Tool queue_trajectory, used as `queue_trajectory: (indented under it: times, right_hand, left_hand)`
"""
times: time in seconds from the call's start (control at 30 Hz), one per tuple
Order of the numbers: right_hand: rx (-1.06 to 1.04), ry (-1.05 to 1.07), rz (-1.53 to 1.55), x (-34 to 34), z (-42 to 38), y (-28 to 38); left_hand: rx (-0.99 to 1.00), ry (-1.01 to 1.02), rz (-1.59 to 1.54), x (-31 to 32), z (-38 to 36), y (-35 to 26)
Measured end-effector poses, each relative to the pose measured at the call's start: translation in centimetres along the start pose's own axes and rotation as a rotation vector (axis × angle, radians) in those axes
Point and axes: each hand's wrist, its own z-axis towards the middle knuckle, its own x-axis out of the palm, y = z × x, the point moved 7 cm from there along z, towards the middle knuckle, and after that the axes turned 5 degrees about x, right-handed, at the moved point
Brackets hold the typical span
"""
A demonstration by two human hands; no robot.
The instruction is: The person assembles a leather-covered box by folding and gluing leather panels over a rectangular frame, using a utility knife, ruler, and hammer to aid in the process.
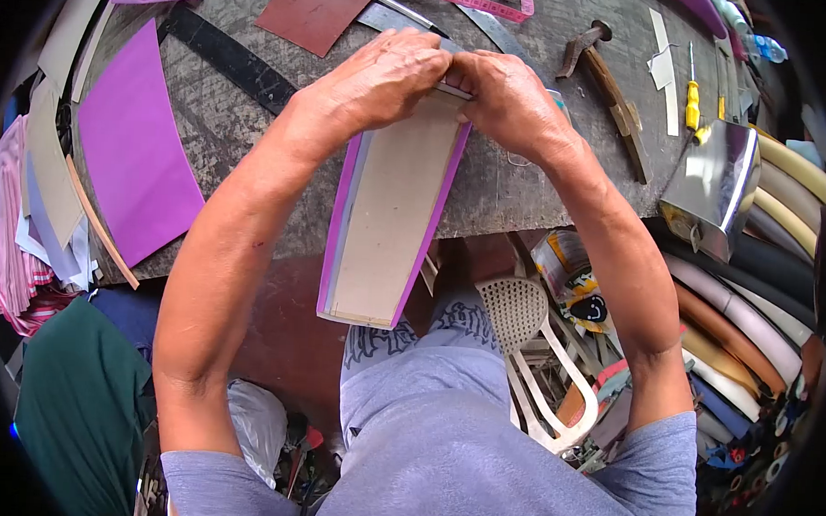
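A long beige panel (392, 203) with purple edges lies partly on the wooden table and juts over its front edge toward my body. At its far end my left hand (383, 80) and my right hand (505, 97) meet, both with fingers bent and closed on that end. The fingertips press close together there, partly hidden by the knuckles. Just beyond my hands are a metal ruler (385, 19) and a pen-like dark tool. A black strip (229, 60) lies left of my left wrist.
A purple sheet (139, 148) covers the table's left side. On the right lie a hammer (610, 97), a yellow-handled screwdriver (692, 95) and a shiny metal container (714, 187). Rolls of material (748, 315) and a white plastic chair (520, 321) stand below the table's right side.
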Motion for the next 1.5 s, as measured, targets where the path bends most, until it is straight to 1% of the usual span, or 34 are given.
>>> queue_trajectory:
  times: [0.1, 0.2, 0.3, 0.43, 0.5, 0.6, 0.63, 0.7, 0.77, 0.8, 0.83, 0.87, 0.9, 0.97, 1.1, 1.17, 1.27, 1.33, 1.37, 1.4, 1.43, 1.5]
  right_hand:
    - [0.105, 0.064, 0.024, -0.1, 0.1, -0.2]
    - [0.066, 0.054, 0.092, -0.5, 0.0, 0.1]
    - [0.035, 0.044, 0.121, -0.2, -0.2, -0.2]
    - [-0.041, -0.072, 0.032, -0.1, -1.2, 0.5]
    - [-0.112, -0.155, -0.021, 0.1, -2.0, 1.0]
    - [-0.103, -0.248, -0.154, 0.8, -3.6, 2.2]
    - [-0.118, -0.254, -0.133, 0.9, -3.7, 2.1]
    - [-0.145, -0.269, -0.088, 0.7, -3.8, 1.9]
    - [-0.111, -0.169, -0.034, 0.6, -2.7, 0.8]
    - [-0.086, -0.135, -0.030, 0.6, -2.3, 0.8]
    - [-0.060, -0.102, -0.025, 0.5, -1.9, 0.8]
    - [-0.044, -0.035, -0.085, 0.5, -1.3, 1.2]
    - [-0.042, -0.026, -0.072, 0.4, -0.8, 1.7]
    - [-0.035, -0.006, -0.049, 0.6, -0.1, 2.3]
    - [-0.052, -0.080, -0.044, 1.1, 0.1, 3.0]
    - [-0.044, -0.100, -0.059, 1.1, -0.2, 3.3]
    - [-0.050, -0.185, -0.138, 1.7, -2.2, 4.3]
    - [-0.115, -0.259, -0.101, 1.6, -3.1, 4.0]
    - [-0.148, -0.291, -0.081, 1.1, -3.6, 3.9]
    - [-0.120, -0.249, 0.053, 0.5, -3.3, 2.7]
    - [0.000, -0.213, 0.062, 0.1, -3.3, 1.4]
    - [0.086, -0.178, 0.131, 0.0, -3.6, -0.1]
  left_hand:
    - [-0.048, 0.015, -0.125, 0.6, -0.1, 0.6]
    - [-0.023, -0.017, -0.192, 0.5, 0.2, 0.6]
    - [-0.077, 0.012, -0.214, 0.6, 0.4, 1.0]
    - [-0.103, 0.015, -0.231, 0.7, 0.2, 1.0]
    - [-0.063, -0.021, -0.188, 0.6, 0.0, 0.7]
    - [-0.036, -0.095, -0.081, 0.6, -0.6, 0.0]
    - [-0.034, -0.120, -0.039, 0.6, -1.0, -0.3]
    - [-0.033, -0.087, -0.037, 0.6, -1.2, -0.4]
    - [-0.013, -0.062, -0.086, -0.1, -1.1, 0.4]
    - [-0.034, -0.037, -0.028, -0.8, -1.4, 0.9]
    - [-0.106, 0.048, -0.078, -1.2, -1.8, 1.9]
    - [-0.141, 0.093, -0.097, -1.6, -2.0, 2.6]
    - [-0.177, 0.138, -0.118, -1.6, -2.2, 3.3]
    - [-0.105, 0.102, -0.101, -1.9, -2.1, 3.1]
    - [0.003, 0.033, -0.145, -1.8, -2.1, 2.9]
    - [-0.014, 0.058, -0.137, -1.4, -2.3, 3.0]
    - [-0.021, 0.068, -0.107, -1.5, -2.8, 2.4]
    - [0.003, 0.044, -0.042, -1.8, -2.6, 2.1]
    - [-0.017, 0.066, -0.009, -1.8, -2.6, 2.0]
    - [-0.037, 0.089, 0.022, -1.6, -2.7, 1.9]
    - [-0.055, 0.111, 0.052, -1.3, -2.6, 1.8]
    - [-0.078, 0.135, 0.115, -0.9, -2.0, 0.9]
